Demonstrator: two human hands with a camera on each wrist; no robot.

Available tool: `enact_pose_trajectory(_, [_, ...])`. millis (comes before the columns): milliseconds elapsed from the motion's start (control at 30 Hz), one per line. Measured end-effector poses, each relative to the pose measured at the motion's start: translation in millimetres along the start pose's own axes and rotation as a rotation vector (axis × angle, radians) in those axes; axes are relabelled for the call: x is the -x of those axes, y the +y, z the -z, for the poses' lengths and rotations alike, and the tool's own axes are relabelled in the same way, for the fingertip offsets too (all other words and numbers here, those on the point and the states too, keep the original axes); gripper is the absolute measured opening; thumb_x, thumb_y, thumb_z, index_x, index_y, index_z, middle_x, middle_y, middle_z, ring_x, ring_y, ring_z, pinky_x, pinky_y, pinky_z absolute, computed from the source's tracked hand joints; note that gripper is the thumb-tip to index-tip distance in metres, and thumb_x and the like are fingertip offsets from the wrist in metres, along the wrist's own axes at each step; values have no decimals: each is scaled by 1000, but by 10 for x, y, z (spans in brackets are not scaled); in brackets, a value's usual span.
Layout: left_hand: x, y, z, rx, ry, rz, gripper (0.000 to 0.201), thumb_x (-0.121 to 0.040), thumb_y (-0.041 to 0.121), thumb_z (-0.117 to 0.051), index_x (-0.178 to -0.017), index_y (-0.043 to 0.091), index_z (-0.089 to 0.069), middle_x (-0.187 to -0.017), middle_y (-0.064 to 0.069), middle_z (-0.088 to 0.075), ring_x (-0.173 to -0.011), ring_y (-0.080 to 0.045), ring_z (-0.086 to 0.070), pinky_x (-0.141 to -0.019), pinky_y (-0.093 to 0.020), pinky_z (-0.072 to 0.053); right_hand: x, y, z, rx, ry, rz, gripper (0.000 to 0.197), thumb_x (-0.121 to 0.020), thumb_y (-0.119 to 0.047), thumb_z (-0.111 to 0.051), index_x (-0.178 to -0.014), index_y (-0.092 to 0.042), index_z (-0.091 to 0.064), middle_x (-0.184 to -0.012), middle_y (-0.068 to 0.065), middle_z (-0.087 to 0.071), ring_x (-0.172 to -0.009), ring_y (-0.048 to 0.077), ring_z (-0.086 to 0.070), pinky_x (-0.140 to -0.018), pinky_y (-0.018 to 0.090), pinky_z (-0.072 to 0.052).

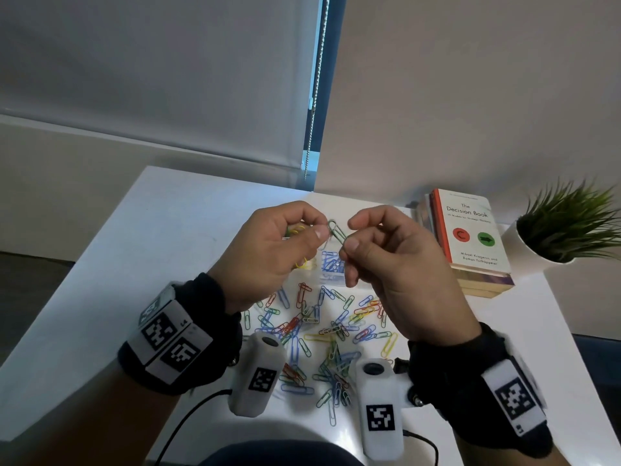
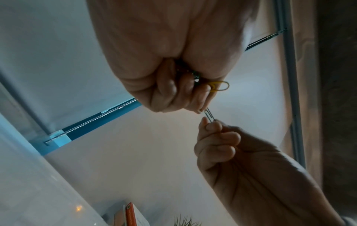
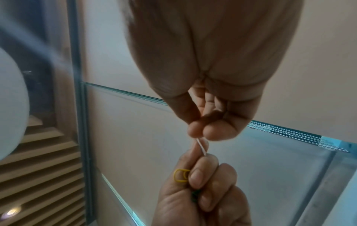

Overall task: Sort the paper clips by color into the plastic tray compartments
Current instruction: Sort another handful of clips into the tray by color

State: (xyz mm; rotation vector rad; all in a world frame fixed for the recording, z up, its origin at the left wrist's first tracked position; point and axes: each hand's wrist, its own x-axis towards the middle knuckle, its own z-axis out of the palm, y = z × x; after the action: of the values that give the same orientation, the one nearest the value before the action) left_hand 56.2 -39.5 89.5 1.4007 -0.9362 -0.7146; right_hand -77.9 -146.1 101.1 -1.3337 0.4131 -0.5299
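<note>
Pinching green clip [image 1: 337, 232]: left hand [image 1: 268, 253], right hand [image 1: 400, 267]; tray [image 1: 332, 264] mostly hidden.

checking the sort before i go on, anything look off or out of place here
One oddity: the left hand holds yellow clips and green ones together in its fist, so colors are mixed there. Both hands pinch one green clip between them, the right hand at its lower end. The pile on the table is loose and unsorted.
</note>
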Motion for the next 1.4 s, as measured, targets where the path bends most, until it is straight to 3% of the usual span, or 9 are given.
enact_pose_trajectory(200, [3,-10,-56,-7,51,-52,9,-87,23,-56,-80,19,-61,-54,10,-48,-50,-5,-40,-52,-13,-35,-21,16,-49,111,129,130,22,-77,-3,-57,-71,-23,-48,-62,3,-57,-52,24,-51,-58,37,-44])
enact_pose_trajectory(300, [-1,-39,-92,83,25,-20,15,-88,24,-55,-74,25,-61,-51,10,-43,-48,-8,-34,-48,-18,-31,-30,5,-91,148,185,176,29,-77,-5,-56,-64,-29,-47,-62,2,-54,-54,24,-51,-56,33,-46])
enact_pose_trajectory(400, [-21,-54,-104,259,1,53,17,-87,23,-55,-73,27,-63,-51,9,-37,-46,-10,-26,-44,-20,-22,-39,4,-134,184,216,232,30,-79,-4,-55,-65,-28,-45,-62,1,-50,-54,23,-50,-53,29,-47])
enact_pose_trajectory(567, [-32,-81,-111,131,20,-26,16,-89,27,-55,-76,29,-62,-52,11,-40,-48,-7,-32,-47,-19,-28,-61,26,-181,177,266,267,25,-81,-2,-54,-70,-21,-41,-62,1,-49,-53,22,-51,-54,30,-46])
enact_pose_trajectory(700, [-28,-72,-126,21,27,-72,14,-91,24,-52,-81,18,-59,-55,12,-44,-51,-7,-37,-52,-15,-34,-70,37,-232,177,294,284,23,-81,-4,-54,-71,-19,-40,-64,6,-44,-53,23,-51,-53,28,-45])
enact_pose_trajectory(867, [-16,-48,-91,-184,54,-156,13,-92,24,-52,-83,19,-60,-63,15,-53,-59,-2,-45,-62,-16,-40,-52,58,-239,195,312,287,21,-83,-6,-54,-72,-18,-40,-66,7,-45,-55,26,-56,-55,31,-46])
enact_pose_trajectory(1100, [-59,18,38,-409,-25,-189,14,-92,27,-51,-79,30,-57,-67,10,-56,-62,-5,-48,-62,-18,-40,-41,8,-90,246,64,98,22,-90,3,-55,-101,-16,-61,-64,-1,-58,-57,19,-60,-59,23,-46])
enact_pose_trajectory(1233, [-76,51,76,-501,-127,-165,16,-90,30,-50,-85,22,-63,-68,7,-62,-62,-10,-54,-63,-25,-43,-72,-34,-41,158,29,16,16,-93,0,-53,-95,-12,-63,-65,9,-59,-53,24,-55,-55,30,-48])
enact_pose_trajectory(1400, [-82,-3,104,-537,-214,-117,14,-89,34,-50,-80,30,-61,-60,7,-53,-55,-8,-42,-58,-26,-39,-102,-24,10,57,41,-96,16,-91,2,-52,-81,-10,-55,-63,18,-55,-46,24,-48,-47,29,-45])
